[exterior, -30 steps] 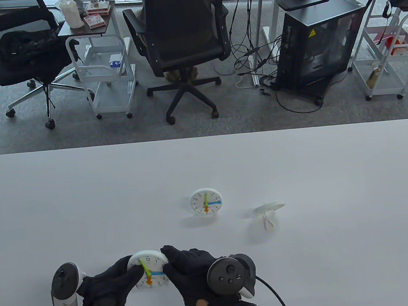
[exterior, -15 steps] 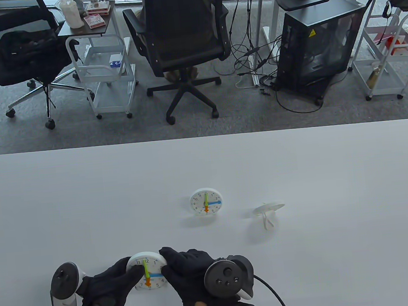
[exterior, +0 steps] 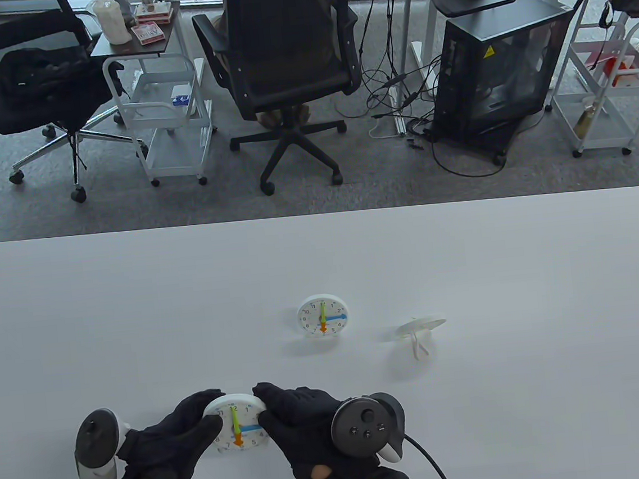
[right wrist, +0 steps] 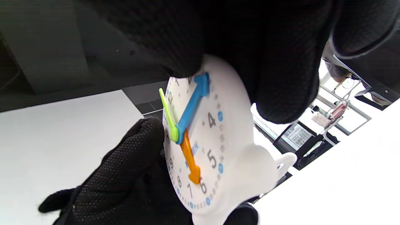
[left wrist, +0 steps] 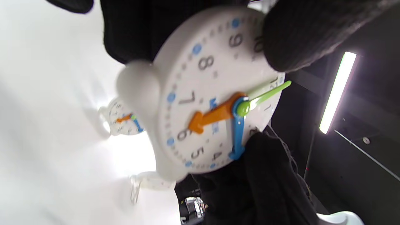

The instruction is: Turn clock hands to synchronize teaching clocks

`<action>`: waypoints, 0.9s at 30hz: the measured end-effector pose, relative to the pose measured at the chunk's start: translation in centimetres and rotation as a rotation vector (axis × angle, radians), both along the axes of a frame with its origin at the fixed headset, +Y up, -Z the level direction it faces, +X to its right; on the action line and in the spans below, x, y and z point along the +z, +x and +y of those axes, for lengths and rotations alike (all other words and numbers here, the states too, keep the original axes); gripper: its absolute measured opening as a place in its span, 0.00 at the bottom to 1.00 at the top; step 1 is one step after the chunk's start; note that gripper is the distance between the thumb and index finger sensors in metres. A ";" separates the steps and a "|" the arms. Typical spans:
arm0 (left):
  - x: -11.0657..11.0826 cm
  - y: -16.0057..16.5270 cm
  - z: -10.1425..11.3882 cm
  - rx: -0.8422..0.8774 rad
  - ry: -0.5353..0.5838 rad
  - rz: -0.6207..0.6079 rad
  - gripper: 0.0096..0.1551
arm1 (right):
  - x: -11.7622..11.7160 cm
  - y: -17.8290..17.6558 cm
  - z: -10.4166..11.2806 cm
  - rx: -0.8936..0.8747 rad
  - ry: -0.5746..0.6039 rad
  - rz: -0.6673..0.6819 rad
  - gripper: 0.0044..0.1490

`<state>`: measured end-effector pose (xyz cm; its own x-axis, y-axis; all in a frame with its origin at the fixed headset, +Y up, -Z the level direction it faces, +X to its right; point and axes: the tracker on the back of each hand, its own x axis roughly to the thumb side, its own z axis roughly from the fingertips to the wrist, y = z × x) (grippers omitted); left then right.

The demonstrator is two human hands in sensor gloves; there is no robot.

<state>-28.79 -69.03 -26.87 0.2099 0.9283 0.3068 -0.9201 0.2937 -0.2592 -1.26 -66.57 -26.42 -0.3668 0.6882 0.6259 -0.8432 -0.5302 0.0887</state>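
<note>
Both hands hold a small white teaching clock (exterior: 238, 429) near the table's front edge. My left hand (exterior: 174, 434) grips its left rim and my right hand (exterior: 291, 417) grips its right rim. Its green hand points at 12, the blue hand at 3, the orange hand at 6, as the left wrist view (left wrist: 215, 103) and right wrist view (right wrist: 203, 140) show. A second clock (exterior: 323, 315) stands upright mid-table with the same hand positions. A third white clock (exterior: 420, 328) lies face down to its right, stand up.
The white table (exterior: 133, 302) runs to its far edge, with office chairs, white trolleys and a black computer case (exterior: 497, 64) on the floor beyond. A cable (exterior: 431, 460) trails from my right wrist.
The held clock's green hand has swung from about 11 to 12. The clock and both hands shifted slightly to the right. The two other clocks have not moved.
</note>
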 end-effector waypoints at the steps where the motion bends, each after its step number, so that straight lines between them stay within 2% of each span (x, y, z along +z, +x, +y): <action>1: 0.0 0.0 0.3 -0.052 0.036 -0.008 0.37 | 0.1 -0.1 0.2 0.031 0.027 -0.006 0.32; 3: 0.1 0.0 1.1 -0.174 0.102 -0.030 0.34 | 0.3 -0.3 0.5 0.109 0.090 -0.009 0.32; 5: 0.3 0.1 1.3 -0.207 0.132 -0.029 0.31 | 0.3 -0.4 0.5 0.152 0.119 -0.004 0.32; 9: 0.4 1.0 1.4 -0.384 0.211 -0.079 0.28 | 0.2 -0.4 0.6 0.208 0.134 0.030 0.32; 11: 0.3 1.4 1.0 -0.420 0.210 -0.079 0.27 | 0.0 -0.3 0.5 0.274 0.132 0.034 0.32; 14: 0.2 1.6 0.7 -0.419 0.173 -0.073 0.27 | -0.4 0.0 0.3 0.278 0.101 0.038 0.32; 17: 0.0 1.5 0.4 -0.448 0.186 -0.033 0.27 | -0.6 1.4 1.3 0.200 0.130 -0.021 0.32; 21: -0.4 1.2 -0.1 -0.448 0.151 0.026 0.27 | -0.8 5.1 3.0 0.078 0.188 -0.208 0.33; 27: -2.1 1.1 -1.4 -0.440 0.071 0.151 0.27 | -1.4 9.4 3.5 -0.131 0.141 -0.378 0.33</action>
<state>-27.66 -70.39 -28.94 0.6260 0.7189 0.3021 -0.7301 0.6764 -0.0967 8.18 -63.10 -27.84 -0.5038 0.6616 0.5554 -0.8635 -0.4013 -0.3054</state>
